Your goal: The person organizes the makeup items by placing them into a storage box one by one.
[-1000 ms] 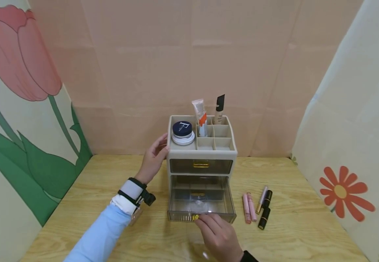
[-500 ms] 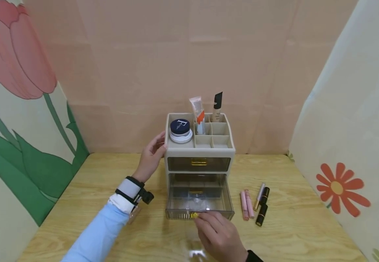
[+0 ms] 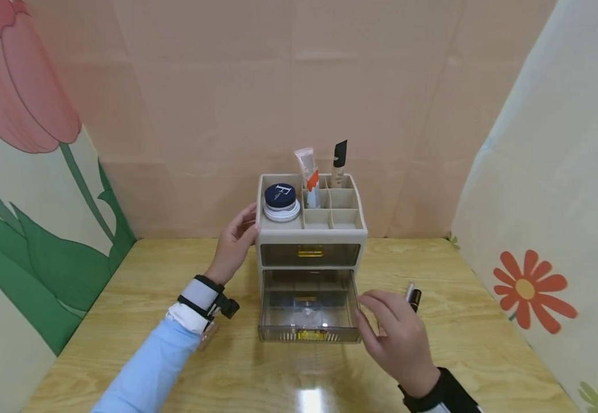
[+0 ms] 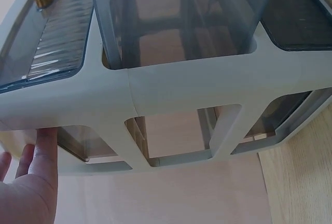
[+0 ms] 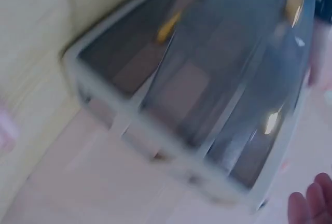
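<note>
A cream cosmetics organizer (image 3: 311, 235) stands on the table, its middle clear drawer (image 3: 306, 310) pulled out. My left hand (image 3: 234, 244) rests against the organizer's upper left side; the left wrist view shows that hand (image 4: 36, 182) with its fingers fairly straight along the wall. To the right of the pulled-out drawer is my right hand (image 3: 397, 335), loosely bent and with nothing visible in it. Its fingertips are close to the drawer's right edge; whether they touch cannot be told. The drawer's gold handle (image 3: 311, 334) is uncovered. The right wrist view is blurred.
On the organizer's top are a dark-lidded jar (image 3: 280, 198), a pale tube (image 3: 308, 178) and a black-capped bottle (image 3: 338, 163). A black tube (image 3: 415, 298) shows behind my right hand, which hides others. A small pinkish item (image 3: 208, 335) lies by my left wrist.
My right hand has let go of the drawer handle and moved right, now covering most of the lipstick-like tubes. The drawer stays out. My left hand stays on the organizer; the head view shifts slightly.
</note>
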{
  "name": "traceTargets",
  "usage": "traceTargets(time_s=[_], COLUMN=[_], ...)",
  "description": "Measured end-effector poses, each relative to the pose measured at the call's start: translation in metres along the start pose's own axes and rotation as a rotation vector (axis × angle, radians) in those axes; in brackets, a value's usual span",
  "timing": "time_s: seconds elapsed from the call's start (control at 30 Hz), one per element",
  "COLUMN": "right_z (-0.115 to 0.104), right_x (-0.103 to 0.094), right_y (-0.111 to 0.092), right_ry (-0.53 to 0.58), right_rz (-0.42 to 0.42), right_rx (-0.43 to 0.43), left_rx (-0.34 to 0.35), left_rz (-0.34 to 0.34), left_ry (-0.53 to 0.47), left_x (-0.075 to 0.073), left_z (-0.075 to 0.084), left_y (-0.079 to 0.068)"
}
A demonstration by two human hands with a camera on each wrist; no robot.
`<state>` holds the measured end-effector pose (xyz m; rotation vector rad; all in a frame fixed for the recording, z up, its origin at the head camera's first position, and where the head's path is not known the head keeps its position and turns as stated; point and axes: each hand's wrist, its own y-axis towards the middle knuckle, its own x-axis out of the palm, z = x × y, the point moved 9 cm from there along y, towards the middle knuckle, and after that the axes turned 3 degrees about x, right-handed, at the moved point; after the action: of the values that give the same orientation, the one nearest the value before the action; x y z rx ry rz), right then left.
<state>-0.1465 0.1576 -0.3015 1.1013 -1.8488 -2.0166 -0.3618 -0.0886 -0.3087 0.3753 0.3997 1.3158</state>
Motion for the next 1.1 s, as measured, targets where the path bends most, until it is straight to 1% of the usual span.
traceTargets(time_s=[0.1, 0.17, 0.3, 0.43, 0.57, 0.73, 0.87, 0.97, 1.03, 1.1], right_z=[0.034, 0.056, 0.087, 0.105, 0.121, 0.143, 0.16, 0.173, 0.181, 0.187], right_x=[-0.008, -0.011, -0.015, -0.016, -0.011, -0.002, 0.006, 0.012, 0.015, 0.019], right_y=[-0.003, -0.007, -0.019, -0.031, -0.045, -0.071, -0.097, -0.117, -0.129, -0.138], right_ry=[-0.05, -0.081, -0.147, -0.182, -0.214, -0.237, -0.227, -0.213, -0.211, -0.211], right_rz=[-0.024, -0.062, -0.14, -0.18, -0.239, -0.362, -0.473, -0.557, -0.609, -0.648], right_rx=[0.113, 0.198, 0.325, 0.404, 0.498, 0.646, 0.775, 0.866, 0.92, 0.953], left_rx=[-0.007, -0.006, 0.004, 0.008, 0.021, 0.033, 0.009, 0.006, 0.01, 0.016], left_rz=[0.002, 0.0, -0.006, -0.006, -0.001, 0.006, 0.003, -0.004, -0.005, -0.005], left_ry=[0.005, 0.003, -0.009, -0.015, -0.013, -0.014, -0.015, -0.022, -0.029, -0.038], left_x=[0.0, 0.0, 0.001, 0.001, 0.0, 0.0, 0.0, 0.001, 0.001, 0.001], left_z=[-0.001, 0.0, 0.001, 0.001, 0.001, 0.003, 0.002, 0.003, 0.002, 0.002], left_y=[-0.001, -0.001, -0.001, 0.0, 0.0, -0.001, -0.001, -0.001, -0.001, 0.0])
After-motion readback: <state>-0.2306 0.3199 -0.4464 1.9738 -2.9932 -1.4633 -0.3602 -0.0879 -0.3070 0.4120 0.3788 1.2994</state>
